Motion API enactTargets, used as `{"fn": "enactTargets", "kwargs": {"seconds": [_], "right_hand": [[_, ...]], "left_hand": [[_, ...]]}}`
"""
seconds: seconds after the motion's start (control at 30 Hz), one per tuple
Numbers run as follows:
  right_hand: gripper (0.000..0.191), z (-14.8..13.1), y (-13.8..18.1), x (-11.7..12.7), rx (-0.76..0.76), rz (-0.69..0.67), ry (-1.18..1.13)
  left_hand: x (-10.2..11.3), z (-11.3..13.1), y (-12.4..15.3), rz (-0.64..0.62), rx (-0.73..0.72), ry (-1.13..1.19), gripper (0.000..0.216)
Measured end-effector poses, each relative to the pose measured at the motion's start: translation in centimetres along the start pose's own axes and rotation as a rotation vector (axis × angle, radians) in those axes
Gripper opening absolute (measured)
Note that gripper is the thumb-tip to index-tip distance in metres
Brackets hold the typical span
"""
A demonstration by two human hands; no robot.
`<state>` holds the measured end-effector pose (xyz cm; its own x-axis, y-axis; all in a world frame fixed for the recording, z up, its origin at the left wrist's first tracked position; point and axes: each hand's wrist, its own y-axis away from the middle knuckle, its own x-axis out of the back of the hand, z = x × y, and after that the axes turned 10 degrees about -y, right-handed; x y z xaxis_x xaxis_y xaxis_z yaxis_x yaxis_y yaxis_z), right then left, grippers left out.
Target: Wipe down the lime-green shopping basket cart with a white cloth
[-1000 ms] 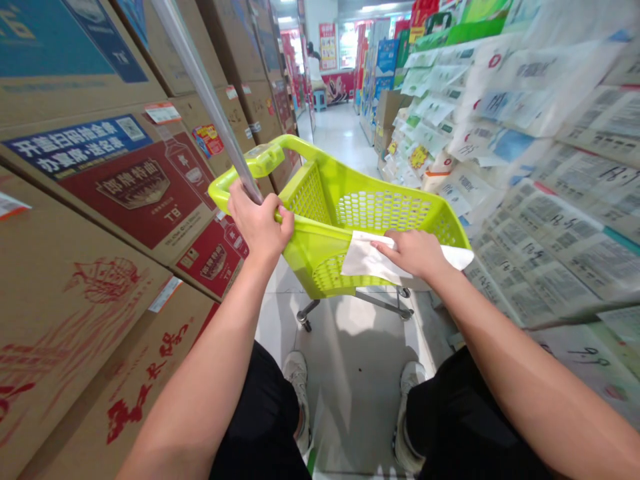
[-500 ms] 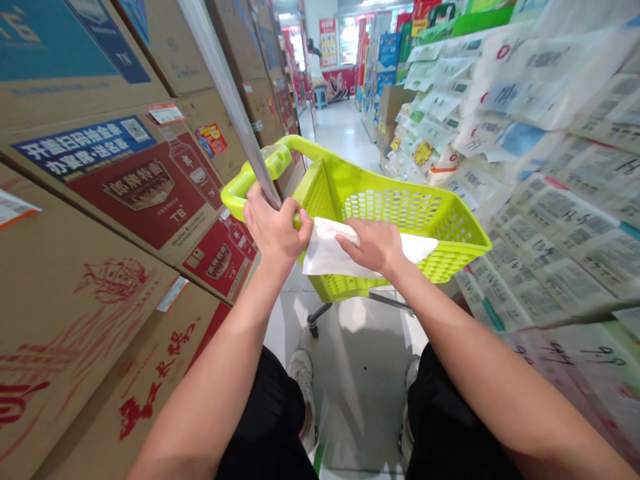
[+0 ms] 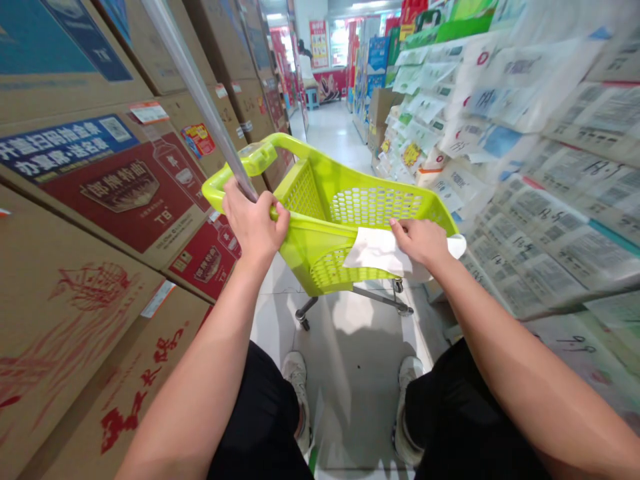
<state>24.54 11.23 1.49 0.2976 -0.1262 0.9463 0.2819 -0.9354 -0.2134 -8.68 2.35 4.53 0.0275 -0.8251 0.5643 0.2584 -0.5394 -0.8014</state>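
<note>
A bright green plastic shopping cart (image 3: 320,233) stands before me, tilted in view, its perforated basket seen from the side. My left hand (image 3: 256,220) is closed around its near corner by the handle. A grey metal pole (image 3: 200,100) slants down into that hand, passing between thumb and fingers; its lower end is hidden. On the near rim, towards the basket's right end, my right hand (image 3: 423,240) presses a white cloth (image 3: 373,248), fingers bent over the edge. Part of the cloth hangs down the outside of the basket, and another bit sticks out right of the hand.
Stacked cardboard cartons (image 3: 120,180) wall the left side. Packs of tissue paper (image 3: 540,220) are piled on the right. Down the aisle, a person (image 3: 305,63) is beside a blue stool (image 3: 312,99). My shoes (image 3: 297,387) are on the tiled floor (image 3: 350,413).
My right hand has slid right along the near rim, drawing the cloth with it. My left hand stays on the corner; it, the pole and the cart appear slightly further left in view.
</note>
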Motion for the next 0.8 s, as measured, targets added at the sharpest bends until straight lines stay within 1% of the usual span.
{"fn": "enactTargets", "kwargs": {"seconds": [0.07, 0.17, 0.23, 0.37, 0.47, 0.53, 0.6, 0.7, 0.8], "right_hand": [[0.076, 0.1, 0.1, 0.1, -0.051, 0.012, -0.004], [0.076, -1.5, 0.4, 0.1, -0.046, 0.017, -0.019], [0.077, -3.7, 0.8, 0.0, 0.002, 0.019, -0.043], [0.078, -8.9, 1.3, -0.3, 0.112, 0.055, -0.141], [0.076, -11.5, 1.4, -0.5, 0.166, 0.082, -0.224], [0.076, -12.1, 1.2, -0.5, 0.194, 0.079, -0.265], [0.077, -11.9, 0.9, -0.5, 0.201, 0.042, -0.282], [0.078, -11.0, 0.4, -0.5, 0.197, -0.017, -0.255], [0.075, -9.6, 0.2, -0.4, 0.155, -0.044, -0.180]], "left_hand": [[0.0, 0.7, 0.2, 0.009, 0.000, -0.017, 0.008], [0.0, 2.0, 0.8, 0.040, 0.016, -0.040, 0.008], [0.0, 2.8, 1.2, 0.052, 0.025, -0.046, 0.008], [0.5, 3.9, 1.9, 0.056, 0.035, -0.041, 0.008], [1.1, 4.0, 2.2, 0.044, 0.038, -0.029, 0.010], [1.3, 3.5, 2.1, 0.015, 0.025, -0.027, 0.013], [1.4, 2.8, 2.0, -0.008, 0.002, -0.036, 0.013], [1.2, 1.5, 1.6, -0.004, -0.017, -0.048, 0.010], [0.6, 0.6, 1.1, -0.002, -0.015, -0.030, 0.010]]}}
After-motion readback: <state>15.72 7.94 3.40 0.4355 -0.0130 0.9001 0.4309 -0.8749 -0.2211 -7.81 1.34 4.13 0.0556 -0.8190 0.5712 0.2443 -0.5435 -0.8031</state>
